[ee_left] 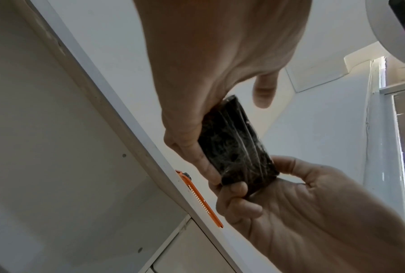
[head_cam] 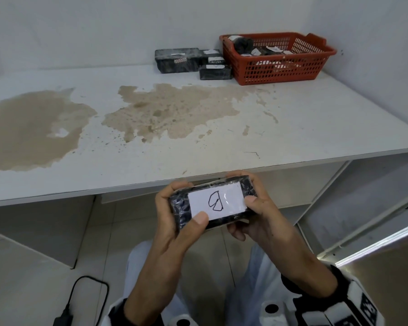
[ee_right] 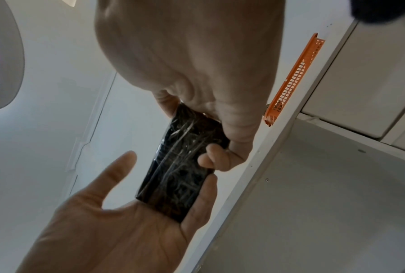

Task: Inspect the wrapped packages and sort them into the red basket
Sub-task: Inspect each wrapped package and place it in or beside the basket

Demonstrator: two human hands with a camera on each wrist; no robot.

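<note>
I hold a black plastic-wrapped package [head_cam: 216,201] in both hands, just in front of and below the table's near edge. Its white label faces up with a handwritten mark. My left hand [head_cam: 167,208] grips its left end, thumb on the label. My right hand [head_cam: 257,208] grips the right end, thumb on the label's edge. Both wrist views show the package's dark underside [ee_left: 238,146] [ee_right: 185,166] with fingers curled under it. The red basket [head_cam: 276,67] stands at the table's back right with several wrapped packages inside.
More black wrapped packages, one large [head_cam: 177,60] and smaller ones [head_cam: 214,71], lie left of the basket against the wall. The white table [head_cam: 316,128] has big brown stains. A black cable and charger [head_cam: 64,318] lie on the floor at lower left.
</note>
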